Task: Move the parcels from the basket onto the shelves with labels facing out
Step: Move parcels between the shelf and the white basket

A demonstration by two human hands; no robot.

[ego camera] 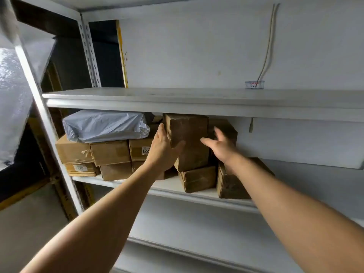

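Your left hand [160,148] and right hand [220,145], fingers straight, press either side of the tall brown cardboard box [188,138], standing on the stacked boxes on the white metal shelf [171,187], centre.

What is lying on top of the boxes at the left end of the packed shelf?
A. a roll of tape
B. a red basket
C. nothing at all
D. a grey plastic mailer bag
D: a grey plastic bag lies flat across the cardboard boxes at the left end of the shelf.
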